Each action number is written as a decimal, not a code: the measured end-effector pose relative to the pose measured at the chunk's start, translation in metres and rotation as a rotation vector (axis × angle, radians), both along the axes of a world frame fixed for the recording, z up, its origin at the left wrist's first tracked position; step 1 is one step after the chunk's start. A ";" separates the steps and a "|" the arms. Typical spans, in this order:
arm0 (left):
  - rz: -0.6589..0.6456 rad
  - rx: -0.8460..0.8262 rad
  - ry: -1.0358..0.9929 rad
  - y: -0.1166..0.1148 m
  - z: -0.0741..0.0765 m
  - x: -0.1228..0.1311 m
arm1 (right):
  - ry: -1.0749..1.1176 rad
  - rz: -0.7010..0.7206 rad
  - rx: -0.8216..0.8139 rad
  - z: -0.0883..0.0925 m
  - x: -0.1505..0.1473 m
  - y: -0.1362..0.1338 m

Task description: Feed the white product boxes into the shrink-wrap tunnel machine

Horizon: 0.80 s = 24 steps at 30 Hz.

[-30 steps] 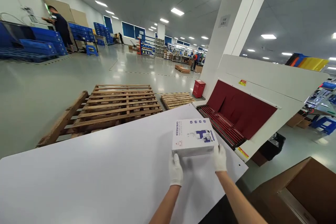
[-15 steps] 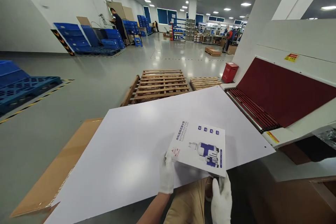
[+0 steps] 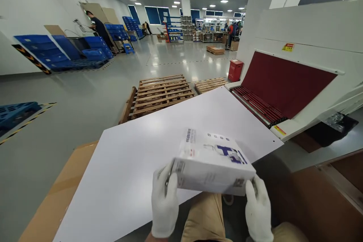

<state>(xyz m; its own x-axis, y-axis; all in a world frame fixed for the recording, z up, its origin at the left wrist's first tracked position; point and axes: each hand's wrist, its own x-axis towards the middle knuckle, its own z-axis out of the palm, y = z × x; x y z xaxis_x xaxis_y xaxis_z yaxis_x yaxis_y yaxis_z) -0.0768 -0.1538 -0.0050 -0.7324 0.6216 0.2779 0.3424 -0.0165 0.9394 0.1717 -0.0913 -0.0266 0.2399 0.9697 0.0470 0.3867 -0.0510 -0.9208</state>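
The person holds a white printed box (image 3: pixel 211 162) in both gloved hands, lifted clear of the white table (image 3: pixel 136 159) and tipped so its near side wall faces the camera. The left hand (image 3: pixel 165 200) is closed on the box's left end, fingers wrapped up over the corner and the near wall; the right hand (image 3: pixel 258 213) is closed on the right end, thumb side pressed against the lower right corner. Between the two grips the box's long near edge runs level, with small printed labels showing on it — too small to read. The top face, beyond the fingers, carries a blue and purple picture and a line of print along its left edge.

Directly under the held box are the person's tan-trousered knees (image 3: pixel 205 219), just past the table's near edge. Ahead of the grip the table stretches away to the mouth of a white machine with a dark red curtain (image 3: pixel 283 83) and a bed of red rollers (image 3: pixel 255 106), up and to the right of the right hand. Below and right of that hand lies an open brown carton (image 3: pixel 326 196); left of the left hand a flat sheet of cardboard (image 3: pixel 56 196) shows beneath the table. Farther off beyond the table lie wooden pallets (image 3: pixel 159 92) on the grey floor, and another person (image 3: pixel 99 30) stands well away by stacked blue crates (image 3: pixel 65 47).
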 end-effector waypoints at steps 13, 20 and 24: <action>-0.052 -0.069 -0.226 0.096 -0.038 -0.101 | -0.290 0.314 0.094 0.052 -0.059 0.101; -0.013 0.043 0.615 0.068 -0.006 -0.042 | -0.372 0.263 0.002 0.052 -0.058 0.097; -0.096 0.008 0.657 0.060 -0.005 -0.023 | -0.385 0.244 0.002 0.050 -0.058 0.095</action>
<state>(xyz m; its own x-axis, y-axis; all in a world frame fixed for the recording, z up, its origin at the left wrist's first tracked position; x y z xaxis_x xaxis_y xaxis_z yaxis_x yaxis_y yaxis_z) -0.0996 -0.0940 -0.0105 -0.3506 0.6719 0.6524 0.8407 -0.0812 0.5354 0.1133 0.0037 0.0229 -0.0314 0.9954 0.0901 0.7011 0.0862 -0.7078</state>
